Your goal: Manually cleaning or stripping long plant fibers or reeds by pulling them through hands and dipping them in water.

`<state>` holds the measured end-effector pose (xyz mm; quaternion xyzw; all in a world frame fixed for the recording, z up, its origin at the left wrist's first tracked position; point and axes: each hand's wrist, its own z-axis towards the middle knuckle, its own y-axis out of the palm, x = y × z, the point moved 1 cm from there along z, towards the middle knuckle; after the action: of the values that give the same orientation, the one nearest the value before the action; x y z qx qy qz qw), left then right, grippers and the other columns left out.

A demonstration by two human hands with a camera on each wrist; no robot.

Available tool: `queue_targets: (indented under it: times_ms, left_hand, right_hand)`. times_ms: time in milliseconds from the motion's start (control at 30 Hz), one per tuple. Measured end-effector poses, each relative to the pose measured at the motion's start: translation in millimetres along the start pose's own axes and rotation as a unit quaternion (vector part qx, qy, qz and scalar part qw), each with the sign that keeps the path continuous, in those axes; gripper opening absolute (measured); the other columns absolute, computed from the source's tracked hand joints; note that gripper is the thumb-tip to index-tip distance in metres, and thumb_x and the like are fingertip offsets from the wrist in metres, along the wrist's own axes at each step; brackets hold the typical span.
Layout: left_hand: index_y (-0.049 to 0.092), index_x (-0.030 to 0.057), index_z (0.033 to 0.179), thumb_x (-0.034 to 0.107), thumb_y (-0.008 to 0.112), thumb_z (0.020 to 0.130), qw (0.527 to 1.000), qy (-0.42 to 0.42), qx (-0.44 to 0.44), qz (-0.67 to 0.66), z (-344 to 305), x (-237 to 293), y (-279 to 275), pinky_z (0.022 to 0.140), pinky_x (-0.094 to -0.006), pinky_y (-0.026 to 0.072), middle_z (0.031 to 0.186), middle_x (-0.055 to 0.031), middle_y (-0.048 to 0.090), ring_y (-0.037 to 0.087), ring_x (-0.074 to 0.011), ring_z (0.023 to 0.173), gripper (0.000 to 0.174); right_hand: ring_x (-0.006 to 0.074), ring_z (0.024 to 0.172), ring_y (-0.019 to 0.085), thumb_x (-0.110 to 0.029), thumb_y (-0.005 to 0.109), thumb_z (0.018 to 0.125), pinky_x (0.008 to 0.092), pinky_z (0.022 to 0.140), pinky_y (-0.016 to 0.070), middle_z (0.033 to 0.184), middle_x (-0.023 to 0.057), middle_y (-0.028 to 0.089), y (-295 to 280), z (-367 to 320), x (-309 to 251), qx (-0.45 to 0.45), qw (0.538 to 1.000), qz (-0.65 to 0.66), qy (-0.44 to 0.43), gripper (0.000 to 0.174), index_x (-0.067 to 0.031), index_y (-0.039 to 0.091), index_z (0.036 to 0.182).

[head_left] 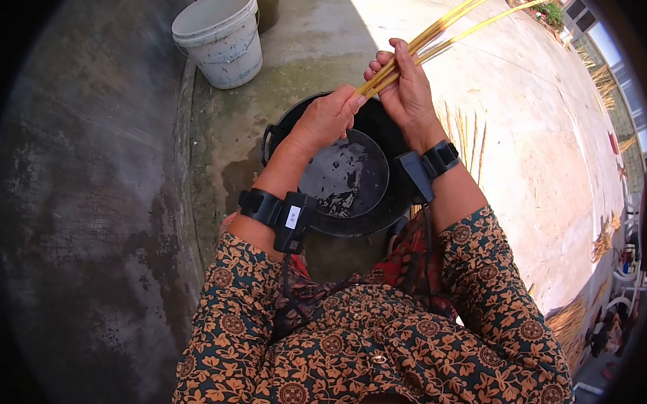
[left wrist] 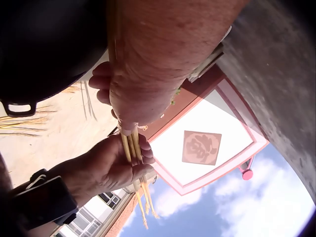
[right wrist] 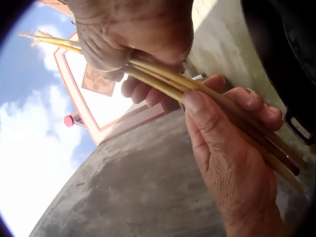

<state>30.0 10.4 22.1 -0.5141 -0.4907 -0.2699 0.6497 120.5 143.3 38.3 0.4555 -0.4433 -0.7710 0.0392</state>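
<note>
Three long yellow straw stalks (head_left: 414,52) slant from the left hand up to the right in the head view. My left hand (head_left: 326,120) grips them near their lower ends, which stick out past the hand in the right wrist view. The left thumb lies along the stalks (right wrist: 163,81) there. Higher up, my right hand (head_left: 409,91) holds the same bundle, its thumb laid across the stalks in the left wrist view. Below both hands stands a black tub (head_left: 369,228) with side handles. Dark, reflecting water (head_left: 349,178) lies in its middle.
A stained white bucket (head_left: 232,60) stands at the back left by a dark grey concrete surface (head_left: 90,158). Loose straw (head_left: 472,139) lies on the sunlit concrete at right, with more straw bundles (head_left: 568,324) farther out. A wall panel (left wrist: 202,148) shows behind the hands.
</note>
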Motion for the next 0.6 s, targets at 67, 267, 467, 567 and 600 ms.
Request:
queue_targets:
  times_ms: [67,267,467,567,600]
  left_hand:
    - [0.056,0.0049,0.093,0.03,0.05,0.095,0.999,0.024,-0.005,0.033,2.1,-6.6,3.4,0.059,-0.0266,0.046,0.065,-0.0031,0.055,0.055,-0.0112,0.062,0.026]
    - [0.05,0.0019,0.121,0.032,0.056,0.092,0.999,0.023,-0.017,-0.035,5.8,-18.1,-4.0,0.079,-0.0307,0.0479,0.104,-0.0107,0.06,0.059,-0.0201,0.094,0.043]
    - [0.038,0.0034,0.131,0.034,0.064,0.087,0.926,0.086,0.07,-0.361,3.6,-2.0,-27.7,0.093,-0.0325,0.0404,0.115,-0.0121,0.056,0.052,-0.0191,0.109,0.059]
    - [0.05,0.0053,0.115,0.031,0.064,0.087,0.859,0.093,0.145,-0.482,6.7,-2.8,-27.9,0.086,-0.0338,0.0455,0.103,-0.0103,0.061,0.058,-0.0203,0.098,0.041]
    - [0.053,0.0063,0.108,0.03,0.064,0.087,0.834,0.079,0.172,-0.519,9.1,-9.2,-33.1,0.083,-0.0343,0.0471,0.097,-0.0095,0.062,0.06,-0.0207,0.093,0.034]
  right_hand:
    - [0.0117,0.061,0.05,-0.03,0.056,0.092,0.0273,0.057,0.0468,0.07,0.0024,0.051,0.3,2.0,2.3,0.006,1.0,-0.01,-0.003,0.025,-0.0095,0.047,0.102]
    - [0.0037,0.048,0.039,-0.04,0.058,0.09,0.019,0.041,0.0324,0.058,-0.003,0.043,26.5,-9.7,-10.6,0.039,0.955,-0.294,-0.019,0.031,-0.0094,0.052,0.086]
    - [0.0344,0.066,0.06,-0.035,0.059,0.088,0.0411,0.06,0.0467,0.071,0.0147,0.061,8.4,-8.0,10.6,-0.046,0.641,-0.75,-0.155,0.028,-0.0076,0.056,0.092]
    - [0.0385,0.076,0.061,-0.034,0.059,0.085,0.0481,0.068,0.0467,0.078,0.0153,0.064,1.8,-14.9,18.6,-0.144,0.592,-0.79,-0.068,0.024,-0.0111,0.059,0.093]
    - [0.0386,0.076,0.061,-0.032,0.06,0.085,0.0469,0.067,0.0467,0.078,0.0164,0.064,0.7,-15.4,18.7,-0.171,0.601,-0.779,-0.041,0.024,-0.0094,0.058,0.093]
